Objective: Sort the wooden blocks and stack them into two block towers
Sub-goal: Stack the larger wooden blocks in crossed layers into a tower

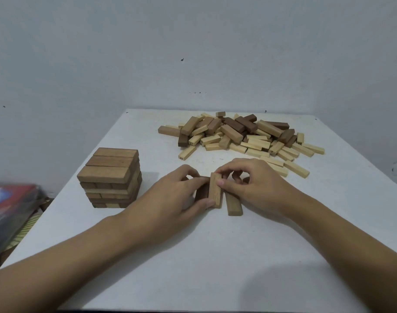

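Note:
A tower of brown wooden blocks (110, 180) stands on the left of the white table (193, 256), several layers high. A loose pile of dark brown, mid brown and pale blocks (242, 136) lies at the back right. In the middle, my left hand (175, 197) grips a dark brown block (202, 192) lying on the table. Right beside it a mid-brown block (215, 190) stands on its edge, pinched by my right hand (251, 184) at its far end. A third brown block (234, 205) lies flat just right of these, under my right hand.
The table's left edge drops off to the floor, where a blurred red and dark object (10, 213) lies. A grey wall rises just behind the table's far edge. Bare tabletop stretches between my forearms and the near edge.

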`<action>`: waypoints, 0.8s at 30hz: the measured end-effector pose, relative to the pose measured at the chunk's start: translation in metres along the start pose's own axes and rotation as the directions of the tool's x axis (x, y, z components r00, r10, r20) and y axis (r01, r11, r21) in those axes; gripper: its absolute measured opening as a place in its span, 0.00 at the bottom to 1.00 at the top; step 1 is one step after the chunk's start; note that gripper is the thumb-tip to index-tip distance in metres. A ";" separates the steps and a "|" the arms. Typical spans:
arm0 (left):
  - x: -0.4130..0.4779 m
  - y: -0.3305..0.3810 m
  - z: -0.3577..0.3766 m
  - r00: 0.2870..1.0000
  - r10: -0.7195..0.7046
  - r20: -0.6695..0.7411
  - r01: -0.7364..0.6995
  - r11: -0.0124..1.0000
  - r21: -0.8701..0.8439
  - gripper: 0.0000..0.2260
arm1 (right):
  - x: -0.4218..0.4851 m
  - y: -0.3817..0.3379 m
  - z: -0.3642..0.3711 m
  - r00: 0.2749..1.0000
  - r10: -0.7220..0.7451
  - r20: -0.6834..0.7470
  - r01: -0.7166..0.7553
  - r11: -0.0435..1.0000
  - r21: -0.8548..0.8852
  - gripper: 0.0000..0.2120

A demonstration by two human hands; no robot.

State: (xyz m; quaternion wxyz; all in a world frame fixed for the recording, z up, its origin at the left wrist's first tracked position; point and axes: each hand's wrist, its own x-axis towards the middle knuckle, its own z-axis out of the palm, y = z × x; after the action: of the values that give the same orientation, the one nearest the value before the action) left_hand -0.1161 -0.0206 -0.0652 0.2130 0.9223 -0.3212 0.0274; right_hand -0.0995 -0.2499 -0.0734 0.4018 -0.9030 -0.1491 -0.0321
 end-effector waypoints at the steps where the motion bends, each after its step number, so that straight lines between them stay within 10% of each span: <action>1: 0.001 -0.001 0.001 1.000 0.007 -0.006 -0.007 1.000 -0.001 0.23 | 0.000 0.001 0.000 1.000 0.004 0.003 -0.004 1.000 -0.006 0.06; 9: -0.002 -0.012 0.012 0.993 -0.028 -0.113 0.006 0.982 -0.188 0.27 | -0.006 0.002 -0.010 1.000 -0.020 0.017 0.020 0.999 0.035 0.14; 17: -0.002 -0.013 0.010 0.998 -0.050 -0.025 0.042 0.965 -0.258 0.31 | -0.010 0.000 -0.032 0.915 -0.016 0.403 0.075 0.989 -0.131 0.41; 24: 0.002 -0.015 0.010 0.999 -0.042 0.031 0.049 0.956 -0.288 0.33 | -0.012 0.001 -0.021 0.971 -0.042 0.235 0.051 0.998 -0.029 0.37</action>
State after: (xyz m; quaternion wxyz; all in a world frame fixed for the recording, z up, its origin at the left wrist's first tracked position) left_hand -0.1063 -0.0146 -0.0795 0.3420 0.8888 -0.3030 -0.0362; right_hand -0.1099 -0.2685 -0.0621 0.3649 -0.9035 -0.2160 0.0628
